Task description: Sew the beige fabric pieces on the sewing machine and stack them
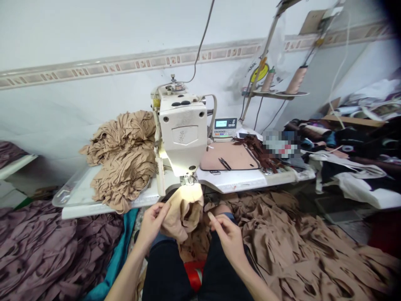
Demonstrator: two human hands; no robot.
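Left fingers (159, 210) pinched shut on beige fabric (175, 213), lower centre, at sewing machine (183, 133). Right fingers (220, 225) curled beside it; can't tell if gripping anything.

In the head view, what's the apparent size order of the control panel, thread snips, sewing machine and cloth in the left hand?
1. Sewing machine
2. Cloth in the left hand
3. Control panel
4. Thread snips
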